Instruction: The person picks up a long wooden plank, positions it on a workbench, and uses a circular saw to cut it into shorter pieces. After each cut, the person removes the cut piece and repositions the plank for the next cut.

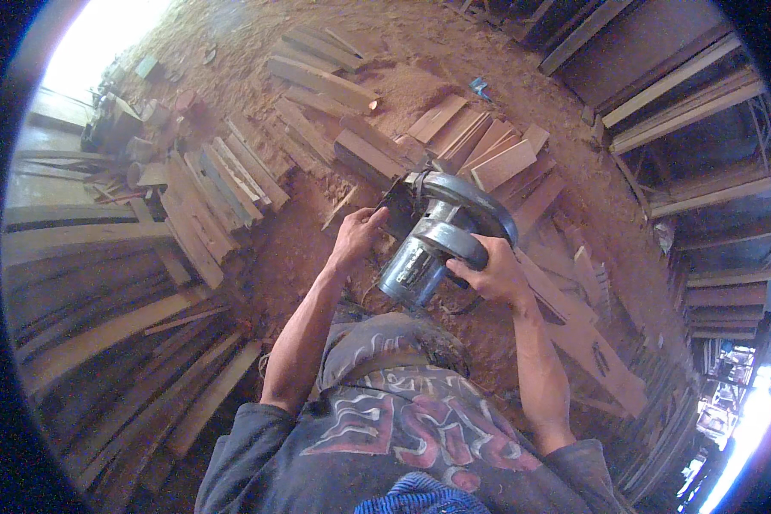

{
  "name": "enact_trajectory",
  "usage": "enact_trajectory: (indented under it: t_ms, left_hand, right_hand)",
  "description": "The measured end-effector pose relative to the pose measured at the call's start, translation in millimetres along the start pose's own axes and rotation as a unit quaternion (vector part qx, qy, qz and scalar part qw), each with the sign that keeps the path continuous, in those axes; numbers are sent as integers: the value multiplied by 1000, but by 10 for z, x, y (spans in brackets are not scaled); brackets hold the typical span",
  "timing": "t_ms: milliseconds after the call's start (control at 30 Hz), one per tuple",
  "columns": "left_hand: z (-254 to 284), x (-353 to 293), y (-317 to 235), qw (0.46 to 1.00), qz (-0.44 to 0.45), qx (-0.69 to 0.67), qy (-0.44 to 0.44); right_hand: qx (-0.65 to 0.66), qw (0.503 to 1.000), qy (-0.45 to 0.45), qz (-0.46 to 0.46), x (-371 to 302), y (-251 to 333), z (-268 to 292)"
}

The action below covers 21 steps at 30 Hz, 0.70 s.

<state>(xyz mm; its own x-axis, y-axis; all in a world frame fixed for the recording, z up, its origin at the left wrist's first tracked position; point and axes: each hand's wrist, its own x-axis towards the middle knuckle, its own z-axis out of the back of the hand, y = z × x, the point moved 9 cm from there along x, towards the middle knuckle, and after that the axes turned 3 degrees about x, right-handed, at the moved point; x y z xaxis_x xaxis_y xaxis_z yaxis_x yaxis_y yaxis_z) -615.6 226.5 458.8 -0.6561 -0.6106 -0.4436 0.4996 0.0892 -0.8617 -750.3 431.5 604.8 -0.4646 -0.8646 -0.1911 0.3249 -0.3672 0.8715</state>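
**Circular saw held in both hands over a sawdust floor**

Head view: the lower part of the circular saw (437, 236) is hidden behind the hands, and the blade itself cannot be made out under the dark curved guard. The saw is held in mid-picture, above the sawdust-covered floor (420, 77) and in front of the person's printed shirt (394, 420). The left hand (355, 236) is laid against the saw's left side at the flat base plate, its fingers curled and pressed together on the edge. The right hand (488, 274) is wrapped around the grey handle, fingers closed tight round it; the fingertips are hidden beneath.

Open room is narrow: a strip of bare sawdust runs away from the saw toward the top. Short planks (488, 146) lie fanned out just beyond the saw, and more offcuts (223, 180) are heaped to the left. Long boards (103, 334) are stacked along the left edge, and racks of timber (702, 111) close the right side, bent by the lens
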Motion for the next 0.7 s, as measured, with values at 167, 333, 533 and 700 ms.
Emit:
enact_trajectory:
  t_ms: [167,333,533,700]
  left_hand:
    - [-11,-4,2,1000,-4,-3,5]
    - [-5,-14,6,1000,10,-2,-2]
    - [1,-25,-9,1000,23,-4,6]
    - [1,30,35,1000,-1,10,-7]
  right_hand:
    - [-9,1000,-4,7,-6,26,15]
    - [-24,999,-9,23,8,54,19]
    - [-19,1000,-4,18,8,66,18]
    - [-27,1000,3,-3,27,4,7]
